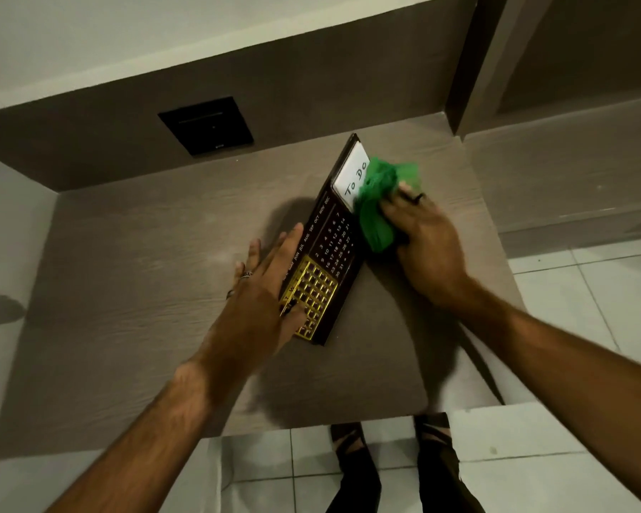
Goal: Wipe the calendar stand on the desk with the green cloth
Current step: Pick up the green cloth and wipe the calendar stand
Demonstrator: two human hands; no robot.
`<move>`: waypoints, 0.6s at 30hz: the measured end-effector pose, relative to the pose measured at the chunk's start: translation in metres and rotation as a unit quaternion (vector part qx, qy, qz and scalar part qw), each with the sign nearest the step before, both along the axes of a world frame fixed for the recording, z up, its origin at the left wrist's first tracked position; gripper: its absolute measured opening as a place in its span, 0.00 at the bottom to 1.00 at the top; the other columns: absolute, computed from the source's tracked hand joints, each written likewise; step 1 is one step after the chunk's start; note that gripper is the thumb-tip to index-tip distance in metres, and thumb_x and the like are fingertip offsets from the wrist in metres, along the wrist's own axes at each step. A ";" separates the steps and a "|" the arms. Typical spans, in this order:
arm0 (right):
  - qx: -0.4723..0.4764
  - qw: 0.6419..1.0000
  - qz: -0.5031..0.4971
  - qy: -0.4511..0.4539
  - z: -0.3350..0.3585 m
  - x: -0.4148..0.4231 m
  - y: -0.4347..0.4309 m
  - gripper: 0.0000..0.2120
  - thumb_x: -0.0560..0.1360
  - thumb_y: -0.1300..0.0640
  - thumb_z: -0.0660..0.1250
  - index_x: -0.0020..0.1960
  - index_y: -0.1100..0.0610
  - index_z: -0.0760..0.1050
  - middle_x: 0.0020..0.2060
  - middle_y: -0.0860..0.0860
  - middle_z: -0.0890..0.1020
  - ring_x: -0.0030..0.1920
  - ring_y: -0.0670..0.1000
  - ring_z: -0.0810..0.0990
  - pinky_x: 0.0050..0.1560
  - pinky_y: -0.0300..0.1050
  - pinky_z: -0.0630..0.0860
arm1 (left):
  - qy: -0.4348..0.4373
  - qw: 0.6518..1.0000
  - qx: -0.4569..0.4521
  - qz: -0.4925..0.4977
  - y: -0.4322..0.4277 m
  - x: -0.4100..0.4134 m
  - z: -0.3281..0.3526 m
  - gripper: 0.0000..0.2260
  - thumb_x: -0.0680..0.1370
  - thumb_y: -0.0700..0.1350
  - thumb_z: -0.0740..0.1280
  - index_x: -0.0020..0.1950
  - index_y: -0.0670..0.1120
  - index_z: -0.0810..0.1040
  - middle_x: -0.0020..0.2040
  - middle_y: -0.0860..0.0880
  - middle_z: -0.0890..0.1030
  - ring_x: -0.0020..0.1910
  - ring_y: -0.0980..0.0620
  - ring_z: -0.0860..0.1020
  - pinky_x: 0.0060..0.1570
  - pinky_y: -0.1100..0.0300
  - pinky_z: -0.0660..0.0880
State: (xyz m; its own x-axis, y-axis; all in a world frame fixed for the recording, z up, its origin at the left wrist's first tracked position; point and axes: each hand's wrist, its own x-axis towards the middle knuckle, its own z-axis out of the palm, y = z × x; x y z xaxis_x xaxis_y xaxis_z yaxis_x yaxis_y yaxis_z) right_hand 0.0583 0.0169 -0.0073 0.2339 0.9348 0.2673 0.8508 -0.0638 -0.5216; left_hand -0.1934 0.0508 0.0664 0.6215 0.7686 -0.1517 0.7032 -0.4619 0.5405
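"To Do" on calendar stand (324,249) white panel, month abbreviations, seemingly JUN–DEC, date numbers

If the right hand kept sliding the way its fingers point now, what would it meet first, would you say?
The right hand points up toward the desk's back, pushing the green cloth along the calendar stand. Beyond the cloth lies bare desk, then probably the brown back wall; depth is unclear.

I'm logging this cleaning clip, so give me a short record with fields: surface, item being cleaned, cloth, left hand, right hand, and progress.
surface: brown wood-grain desk
item: dark calendar stand with white To Do panel, on the desk
cloth: green cloth, bunched, pressed against the panel's edge
left hand: left hand flat, fingers extended, steadying the stand's left side
right hand: right hand grips the cloth
progress: wiping under way at the stand's far end
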 end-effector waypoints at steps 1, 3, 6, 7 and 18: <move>0.012 0.999 0.042 -0.030 -0.003 -0.010 -0.010 0.28 0.65 0.74 0.69 0.64 0.61 0.78 0.64 0.59 0.79 0.69 0.63 0.71 0.59 0.62 0.76 | -0.002 1.000 -0.002 0.003 0.001 0.000 0.000 0.47 0.74 0.43 0.71 0.76 0.65 0.38 0.74 0.57 0.47 0.77 0.47 0.38 0.74 0.42 0.40; 0.024 0.985 0.139 -0.097 -0.006 -0.016 -0.029 0.23 0.66 0.71 0.73 0.61 0.61 0.80 0.61 0.57 0.81 0.67 0.63 0.74 0.58 0.61 0.77 | -0.005 1.000 -0.005 0.003 0.001 -0.001 0.000 0.48 0.74 0.43 0.71 0.75 0.67 0.38 0.75 0.57 0.47 0.77 0.47 0.38 0.74 0.43 0.39; 0.025 0.995 0.066 -0.070 -0.004 0.015 -0.007 0.22 0.67 0.71 0.71 0.61 0.61 0.80 0.62 0.59 0.81 0.67 0.64 0.74 0.61 0.58 0.74 | -0.001 1.000 0.004 -0.002 0.003 0.000 -0.001 0.47 0.74 0.43 0.71 0.75 0.66 0.38 0.75 0.56 0.48 0.77 0.47 0.39 0.73 0.43 0.39; 0.007 0.999 -0.003 -0.031 -0.003 0.025 0.007 0.25 0.68 0.74 0.68 0.63 0.59 0.78 0.64 0.58 0.79 0.69 0.62 0.72 0.66 0.57 0.70 | 0.001 1.000 0.002 -0.004 0.003 0.000 -0.001 0.47 0.74 0.43 0.71 0.76 0.66 0.38 0.76 0.55 0.48 0.76 0.47 0.39 0.72 0.43 0.39; -0.010 0.977 0.188 -0.103 -0.006 -0.057 -0.071 0.23 0.70 0.67 0.67 0.65 0.61 0.76 0.65 0.59 0.78 0.68 0.62 0.73 0.57 0.57 0.76 | -0.019 1.000 -0.021 0.008 0.003 -0.002 -0.003 0.47 0.74 0.41 0.71 0.77 0.66 0.41 0.75 0.59 0.48 0.77 0.49 0.37 0.74 0.42 0.40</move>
